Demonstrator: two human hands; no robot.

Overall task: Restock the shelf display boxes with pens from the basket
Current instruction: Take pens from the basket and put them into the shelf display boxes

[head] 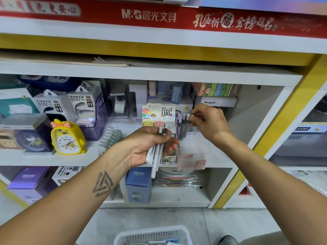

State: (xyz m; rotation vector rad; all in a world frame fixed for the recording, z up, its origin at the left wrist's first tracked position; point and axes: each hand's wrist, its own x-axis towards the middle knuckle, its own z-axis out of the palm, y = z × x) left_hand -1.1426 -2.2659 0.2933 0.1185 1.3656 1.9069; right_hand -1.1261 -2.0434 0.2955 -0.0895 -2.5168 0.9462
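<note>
The left hand (152, 147) grips a small bunch of white pens (155, 156), with their tips hanging down toward the near side. The right hand (207, 122) pinches the white top of one pen (192, 116) and holds it over a clear display box (192, 147) on the right, where a few purple and grey pens (182, 124) already stand. Just left of that box sits a cardboard refill box (159, 135) with yellow, pink and grey packs. The white basket (154, 236) is near, low on the floor, with more pens in it. I think the bunch could slip, because the left hand holds it loosely near one end. The clear box looks light, so a hard push with the pen might tip it or knock the standing pens over. The red banner (148, 15) far up says "M&G" with Chinese words. The refill box says "0.7", "HB" and "100". Two packs on the left say "POWER BANK" (77, 99). Blue boxes (138, 184) lower down say "CRUHRE". A yellow chick clock (67, 138) stands on the left.
</note>
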